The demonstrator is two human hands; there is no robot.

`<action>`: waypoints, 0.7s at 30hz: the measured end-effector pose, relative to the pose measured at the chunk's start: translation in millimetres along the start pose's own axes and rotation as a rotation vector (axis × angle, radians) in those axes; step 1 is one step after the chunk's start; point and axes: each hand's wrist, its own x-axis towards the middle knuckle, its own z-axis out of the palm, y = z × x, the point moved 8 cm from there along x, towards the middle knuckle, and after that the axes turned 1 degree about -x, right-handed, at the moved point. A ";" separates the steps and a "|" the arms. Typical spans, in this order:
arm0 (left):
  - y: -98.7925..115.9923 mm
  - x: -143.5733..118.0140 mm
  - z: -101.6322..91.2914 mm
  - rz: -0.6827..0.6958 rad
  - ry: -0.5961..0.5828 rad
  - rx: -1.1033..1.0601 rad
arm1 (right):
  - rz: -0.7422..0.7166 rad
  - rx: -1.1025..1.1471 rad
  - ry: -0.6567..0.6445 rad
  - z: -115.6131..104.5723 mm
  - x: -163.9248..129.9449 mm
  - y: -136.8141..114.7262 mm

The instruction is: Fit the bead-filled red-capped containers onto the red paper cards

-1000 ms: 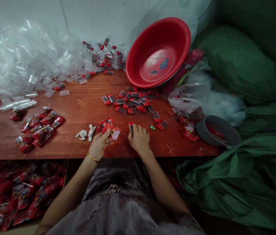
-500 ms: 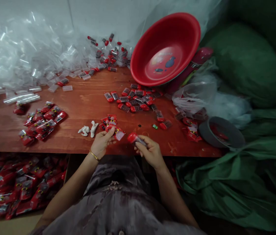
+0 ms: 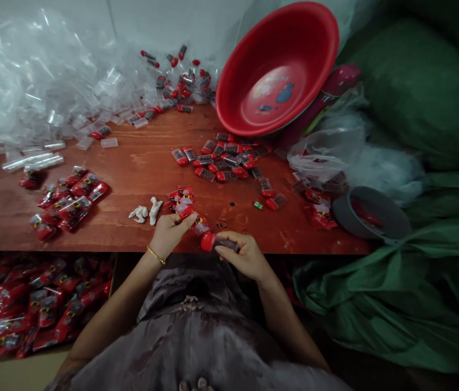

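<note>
My left hand pinches a red printed plastic sleeve by one end, above the front of the table. Closed round a small clear tube with a red cap is my right hand; dark contents show through the tube. The red cap points left and sits right by the free end of the sleeve; whether they touch I cannot tell. More flat printed sleeves lie just beyond my left fingers. Two crumpled white scraps rest left of them.
Red-capped tubes lie mid-table below a tilted red basin. Wrapped packs sit at left, with a full box of packs below the edge. Clear empty tubes heap behind. A grey bowl stands right, beside green cloth.
My right hand has brought the red-capped tube left and slightly down, up to the sleeve in my left hand. The left hand keeps its pinch and has shifted only slightly.
</note>
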 end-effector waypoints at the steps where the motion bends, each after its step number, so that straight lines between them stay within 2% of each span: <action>1: 0.4 0.2 0.2 0.003 -0.010 0.022 | 0.001 -0.005 0.005 0.0 0.4 -0.5; 6: 1.5 0.3 5.7 0.024 -0.079 0.062 | 0.035 -0.004 -0.015 3.5 4.1 2.9; 12: -0.5 -1.4 10.9 0.022 -0.098 -0.024 | 0.021 0.003 0.085 -0.7 6.4 8.7; 16: -12.7 -7.0 18.2 -0.087 -0.051 -0.220 | -0.019 0.017 0.125 4.6 8.2 9.9; 18: -20.9 -10.4 22.6 -0.136 -0.008 -0.337 | -0.038 0.043 0.195 7.0 9.3 12.5; 21: -26.7 -13.1 25.7 -0.115 0.069 -0.458 | -0.038 0.094 0.335 10.7 10.4 20.0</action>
